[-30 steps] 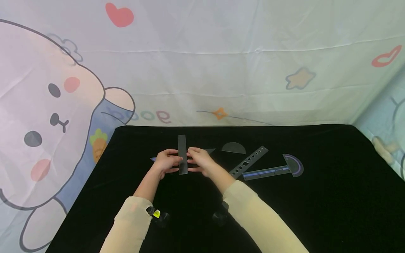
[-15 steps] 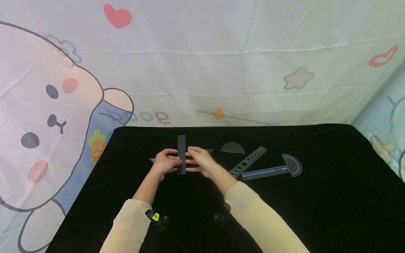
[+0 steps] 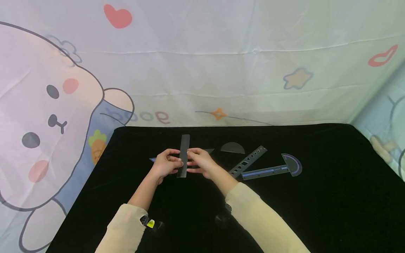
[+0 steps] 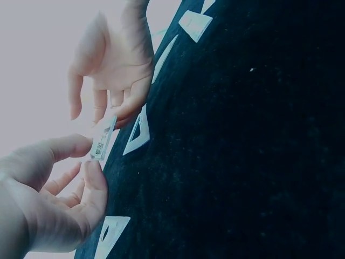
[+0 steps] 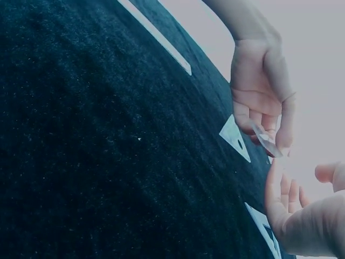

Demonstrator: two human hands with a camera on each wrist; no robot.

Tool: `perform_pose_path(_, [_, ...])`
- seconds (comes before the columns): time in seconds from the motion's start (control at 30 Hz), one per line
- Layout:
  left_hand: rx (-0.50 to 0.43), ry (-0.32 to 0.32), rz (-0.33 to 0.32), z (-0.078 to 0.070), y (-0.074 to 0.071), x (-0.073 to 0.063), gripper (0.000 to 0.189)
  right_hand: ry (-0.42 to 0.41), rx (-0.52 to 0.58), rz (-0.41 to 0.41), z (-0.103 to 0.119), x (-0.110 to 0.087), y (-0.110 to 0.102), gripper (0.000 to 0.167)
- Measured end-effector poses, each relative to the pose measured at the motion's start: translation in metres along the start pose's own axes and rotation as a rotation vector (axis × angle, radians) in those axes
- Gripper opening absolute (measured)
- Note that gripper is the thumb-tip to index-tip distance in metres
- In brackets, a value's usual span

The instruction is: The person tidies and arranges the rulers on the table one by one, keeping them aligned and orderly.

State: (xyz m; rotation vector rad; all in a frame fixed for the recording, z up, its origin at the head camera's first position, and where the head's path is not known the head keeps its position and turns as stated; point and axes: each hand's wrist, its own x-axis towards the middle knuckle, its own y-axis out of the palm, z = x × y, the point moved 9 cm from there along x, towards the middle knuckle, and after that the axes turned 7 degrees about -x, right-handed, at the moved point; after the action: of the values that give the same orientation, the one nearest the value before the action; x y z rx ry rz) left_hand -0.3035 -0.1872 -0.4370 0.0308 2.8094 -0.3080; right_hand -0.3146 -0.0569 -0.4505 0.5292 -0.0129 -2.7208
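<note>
My left hand (image 3: 164, 163) pinches a narrow clear ruler (image 3: 185, 144) between thumb and fingers. The ruler is held up, its top leaning slightly right in the head view. On the other side, my right hand (image 3: 202, 161) has its fingers extended toward the ruler, fingertips right at its edge. Its thumb stands apart from the ruler in the right wrist view. Behind the hands lie two clear set squares, one by the left hand (image 4: 112, 232) and one by the right hand (image 4: 141, 135), both partly hidden in the head view.
A clear half-round protractor (image 3: 232, 148) lies right of the hands. Beside it are a stencil ruler (image 3: 250, 161) with cut-out shapes, a blue-striped ruler (image 3: 265, 173) and a protractor with a purple arc (image 3: 293, 165). A black cloth (image 3: 332, 196) covers the table before a printed curtain (image 3: 202, 70).
The held ruler has tilted, its top going right and its lower end slightly left and down. My left forearm has shifted a little left; the right hand stays almost in place.
</note>
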Motion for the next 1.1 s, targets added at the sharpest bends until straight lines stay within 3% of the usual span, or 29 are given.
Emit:
perform_pose_path(0.5, [0.012, 0.016, 0.100, 0.003, 0.007, -0.015, 0.049, -0.019, 0.000, -0.052, 0.001, -0.001, -0.004, 0.031])
perform_pose_path(0.67, [0.020, 0.002, 0.120, -0.009, 0.013, -0.033, 0.051, -0.014, -0.020, -0.080, -0.001, 0.000, -0.006, 0.029])
perform_pose_path(0.77, [0.028, 0.016, 0.118, -0.008, 0.013, -0.035, 0.050, -0.014, -0.036, -0.089, -0.003, 0.000, -0.007, 0.028])
perform_pose_path(0.9, [0.032, 0.030, 0.112, 0.005, 0.012, -0.026, 0.048, -0.026, -0.054, -0.084, -0.003, -0.002, -0.006, 0.026])
perform_pose_path(1.1, [0.052, 0.040, 0.124, 0.009, 0.010, -0.032, 0.047, -0.042, -0.061, -0.054, -0.006, -0.003, 0.001, 0.026])
